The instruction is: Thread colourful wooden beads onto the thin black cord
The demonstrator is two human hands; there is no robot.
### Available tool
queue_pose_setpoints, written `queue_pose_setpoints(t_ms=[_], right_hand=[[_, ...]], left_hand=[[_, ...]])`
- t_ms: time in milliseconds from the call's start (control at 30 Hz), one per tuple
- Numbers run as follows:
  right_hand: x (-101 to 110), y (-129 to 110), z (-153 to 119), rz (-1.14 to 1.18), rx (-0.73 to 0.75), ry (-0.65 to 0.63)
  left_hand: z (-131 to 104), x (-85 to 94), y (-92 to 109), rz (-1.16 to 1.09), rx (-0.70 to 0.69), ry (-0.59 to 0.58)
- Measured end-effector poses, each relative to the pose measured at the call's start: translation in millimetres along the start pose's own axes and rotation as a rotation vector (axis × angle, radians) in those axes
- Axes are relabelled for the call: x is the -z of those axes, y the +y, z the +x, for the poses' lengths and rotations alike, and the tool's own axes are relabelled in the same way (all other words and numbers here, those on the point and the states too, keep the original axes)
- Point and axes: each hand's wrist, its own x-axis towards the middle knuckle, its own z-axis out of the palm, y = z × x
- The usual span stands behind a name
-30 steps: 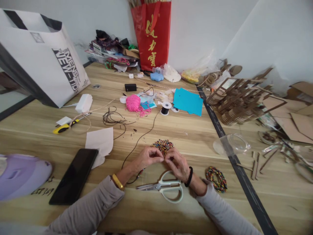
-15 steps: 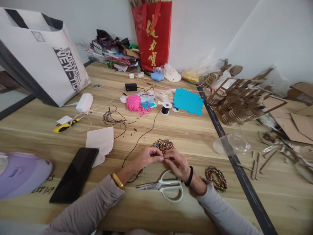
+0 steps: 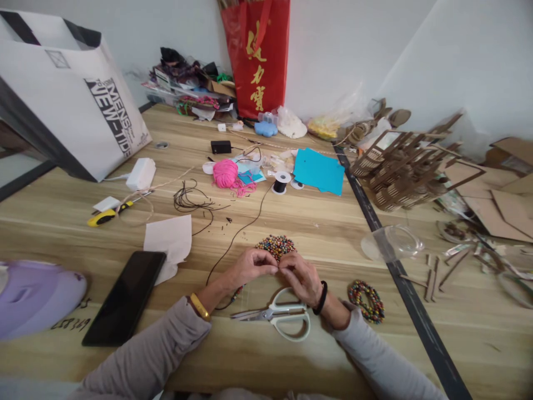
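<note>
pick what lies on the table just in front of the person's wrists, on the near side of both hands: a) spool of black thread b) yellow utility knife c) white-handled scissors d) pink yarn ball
c: the white-handled scissors lie on the table just nearer the person than the left hand and right hand, whose fingertips meet beside the bead pile.

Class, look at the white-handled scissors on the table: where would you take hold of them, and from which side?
Grip the scissors by the white loop handles, coming from the right: the loops lie flat there, clear of both hands, while the closed blades point left.
</note>
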Motion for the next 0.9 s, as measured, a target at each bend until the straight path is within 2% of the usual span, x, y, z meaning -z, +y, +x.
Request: queue_pose_setpoints(t_ms=[200,433,700,900], right_hand=[[-0.4,0.8,-1.0,0.003,-0.008,0.008],[-0.9,1.6,-2.5,0.004,-0.101,-0.016],[-3.3,5.0,-2.0,-0.036,-0.015,-0.002],[-2.1,4.6,-2.4,-0.035,-0.018,-0.025]], left_hand=[[1.2,-0.4,-2.9,-0.004,-0.008,0.002],[0.6,0.1,-2.7,0.01,-0.004,0.0],[1.5,-0.5,-2.8,0.008,-0.005,-0.02],[0.8,-0.2,-2.3,0.014,-0.009,-0.011]])
